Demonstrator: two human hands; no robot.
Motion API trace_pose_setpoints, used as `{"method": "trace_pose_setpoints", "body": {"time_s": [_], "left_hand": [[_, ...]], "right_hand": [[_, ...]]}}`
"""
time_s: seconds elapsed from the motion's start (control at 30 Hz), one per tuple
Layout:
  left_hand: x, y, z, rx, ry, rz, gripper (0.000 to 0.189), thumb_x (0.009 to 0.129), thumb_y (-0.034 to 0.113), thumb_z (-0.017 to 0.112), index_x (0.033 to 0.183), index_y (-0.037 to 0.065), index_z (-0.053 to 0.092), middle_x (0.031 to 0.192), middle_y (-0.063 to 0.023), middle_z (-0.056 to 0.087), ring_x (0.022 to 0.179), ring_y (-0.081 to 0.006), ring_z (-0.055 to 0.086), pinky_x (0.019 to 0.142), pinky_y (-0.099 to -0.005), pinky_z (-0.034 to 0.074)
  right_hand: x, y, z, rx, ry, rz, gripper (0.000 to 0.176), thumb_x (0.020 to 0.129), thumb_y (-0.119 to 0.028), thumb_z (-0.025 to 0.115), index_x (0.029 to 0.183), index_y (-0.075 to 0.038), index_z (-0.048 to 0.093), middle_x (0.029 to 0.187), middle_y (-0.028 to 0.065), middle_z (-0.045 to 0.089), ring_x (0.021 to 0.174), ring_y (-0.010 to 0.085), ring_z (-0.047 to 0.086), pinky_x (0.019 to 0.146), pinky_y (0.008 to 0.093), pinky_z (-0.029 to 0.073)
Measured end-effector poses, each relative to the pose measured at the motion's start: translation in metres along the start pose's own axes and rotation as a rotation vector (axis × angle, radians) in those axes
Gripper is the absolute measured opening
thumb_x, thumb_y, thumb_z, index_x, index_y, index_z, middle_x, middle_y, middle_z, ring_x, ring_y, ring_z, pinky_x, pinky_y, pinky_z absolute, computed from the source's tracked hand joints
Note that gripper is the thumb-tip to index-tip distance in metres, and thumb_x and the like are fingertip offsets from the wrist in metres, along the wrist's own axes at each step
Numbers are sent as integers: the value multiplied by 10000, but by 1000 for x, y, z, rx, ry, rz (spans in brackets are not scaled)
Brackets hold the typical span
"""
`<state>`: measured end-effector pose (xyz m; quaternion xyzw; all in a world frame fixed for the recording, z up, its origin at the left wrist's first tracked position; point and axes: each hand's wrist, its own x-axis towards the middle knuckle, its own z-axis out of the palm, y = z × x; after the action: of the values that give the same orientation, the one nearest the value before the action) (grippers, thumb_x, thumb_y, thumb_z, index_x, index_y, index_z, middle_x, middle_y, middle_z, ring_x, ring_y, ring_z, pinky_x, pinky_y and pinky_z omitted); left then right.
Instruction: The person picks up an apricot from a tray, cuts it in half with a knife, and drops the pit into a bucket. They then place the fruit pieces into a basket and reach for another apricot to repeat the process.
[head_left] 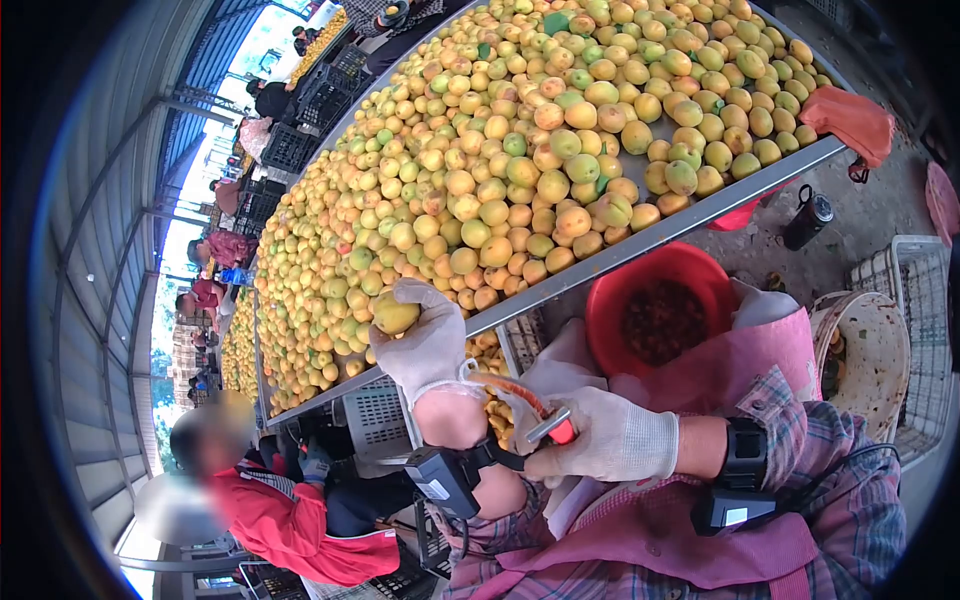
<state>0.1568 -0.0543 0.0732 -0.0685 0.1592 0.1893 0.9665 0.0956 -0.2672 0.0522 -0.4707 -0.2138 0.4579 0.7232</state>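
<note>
My left hand [425, 345], in a white glove, has its fingers wrapped round a yellow-green fruit [396, 313] at the edge of the fruit pile. My right hand [610, 435], also gloved, grips a tool with a red handle [562, 430] and a metal part, held below and to the right of the left hand. Many yellow and orange fruits [480, 190] cover the large metal-edged table [660, 220] in front of me. A red bucket [603, 310] with dark reddish contents stands between my body and the table.
A person in a red jacket [290, 525] sits at lower left, near a grey crate [375, 420]. On the right are a whitish bucket [880, 350], a white crate [925, 300], a dark bottle [806, 220] and a red bag [850, 120]. More people work farther back.
</note>
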Motion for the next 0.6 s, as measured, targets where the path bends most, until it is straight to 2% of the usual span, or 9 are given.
{"method": "trace_pose_setpoints", "body": {"time_s": [0.07, 0.1, 0.23, 0.3, 0.33, 0.4, 0.5, 0.53, 0.6], "left_hand": [[0, 2, -3, 34, 21, 48, 311, 866, 302, 579, 1017, 30, 565, 933, -110, 600, 787, -235, 621, 668, -354, 579], [0, 4, -5, 50, 31, 72, 315, 877, 317, 579, 1019, 36, 563, 937, -110, 599, 791, -237, 619, 670, -353, 581], [3, 11, -7, 88, 50, 16, 371, 911, 412, 563, 1022, 58, 575, 953, -96, 608, 803, -236, 621, 677, -342, 582], [3, 9, -8, 181, 7, 128, 374, 908, 411, 562, 1031, 57, 574, 954, -93, 607, 808, -236, 620, 671, -337, 580], [4, 7, -8, 228, -17, 185, 377, 907, 410, 561, 1035, 56, 573, 954, -91, 607, 810, -236, 620, 668, -335, 579], [5, 3, -5, 321, -69, 299, 381, 904, 409, 560, 1044, 55, 572, 955, -88, 607, 815, -237, 620, 662, -330, 577], [7, -4, -2, 462, -146, 468, 388, 899, 407, 558, 1057, 53, 570, 956, -83, 606, 823, -237, 620, 653, -323, 574], [8, -6, -1, 462, -146, 468, 388, 899, 407, 558, 1057, 53, 570, 956, -83, 606, 823, -237, 620, 653, -323, 574], [8, -11, 0, 538, -51, 622, 450, 914, 478, 544, 1081, 61, 562, 986, -70, 603, 851, -236, 614, 662, -323, 579]], "right_hand": [[8, 15, -2, -205, -26, -200, 216, 852, -198, 663, 964, -16, 636, 742, 103, 630, 701, 166, 601, 721, 315, 491], [7, 13, -2, -205, 11, -255, 226, 846, -207, 670, 964, -16, 637, 757, 124, 620, 705, 198, 603, 730, 330, 488], [9, 15, -3, -160, 30, -264, 209, 878, -190, 652, 975, -6, 634, 791, 92, 634, 744, 155, 611, 745, 305, 493], [6, 10, -3, 35, -70, -9, 158, 881, -135, 653, 985, -24, 612, 905, 35, 604, 872, 119, 582, 833, 304, 468], [7, 10, -3, 34, -71, -8, 158, 881, -135, 653, 985, -24, 612, 905, 35, 604, 872, 119, 582, 833, 304, 468], [10, 10, -1, 219, -108, -48, 162, 933, -163, 603, 953, -3, 621, 846, 9, 618, 824, 68, 585, 774, 254, 493], [14, 12, -2, 215, -108, -60, 163, 917, -177, 615, 901, -15, 614, 815, 15, 617, 811, 78, 587, 765, 271, 487], [15, 13, -2, 178, -110, -76, 174, 914, -186, 614, 890, -14, 611, 805, 19, 616, 805, 80, 589, 762, 278, 484], [15, 13, -1, 158, -99, -90, 186, 913, -197, 612, 882, -13, 608, 797, 21, 609, 790, 84, 581, 757, 281, 477]]}}
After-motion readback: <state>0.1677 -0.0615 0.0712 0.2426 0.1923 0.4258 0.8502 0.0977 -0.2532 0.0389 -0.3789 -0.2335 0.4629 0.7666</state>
